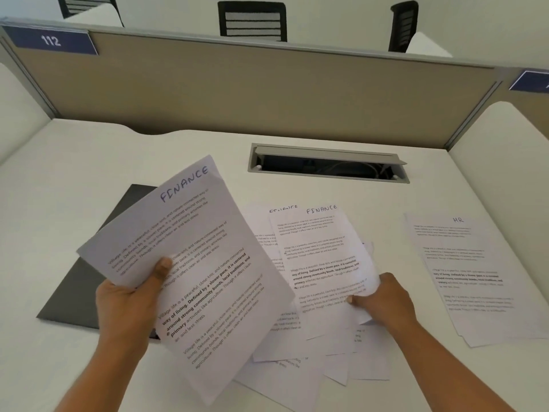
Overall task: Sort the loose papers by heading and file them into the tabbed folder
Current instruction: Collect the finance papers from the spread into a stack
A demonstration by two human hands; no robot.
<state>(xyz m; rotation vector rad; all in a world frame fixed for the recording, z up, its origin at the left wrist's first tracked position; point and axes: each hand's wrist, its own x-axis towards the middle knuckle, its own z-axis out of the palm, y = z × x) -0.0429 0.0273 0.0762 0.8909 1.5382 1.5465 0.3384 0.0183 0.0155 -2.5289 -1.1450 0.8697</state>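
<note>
1. Tabletop (89,150) carries the dark folder (68,295), probably stiff, flat at left.
2. Loose papers (297,361) sprawl at centre: light, floppy, likely slippery; best taken by an edge.
3. Left grip (127,298) clamps a FINANCE sheet (193,263); right grip (383,301) pinches the pile's top sheet (320,257).

Blue sign (50,40) on partition (252,84), upper left: "112". Second sign (531,81), far right: cut off, unreadable.

Held sheet (190,263), gripped by your left hand (130,295): handwritten heading "FINANCE". Print repeats "Village life is a peaceful, close-knit, and nature-connected way of living. Defined by a slower pace, it is centered around strong community bonds".

Middle sheet (323,257), pinched by your right hand (383,301): "FINANCE", same print.

Back sheet (261,230): heading half covered.

Right sheet (463,272): "HR"; print too blurred.
</note>
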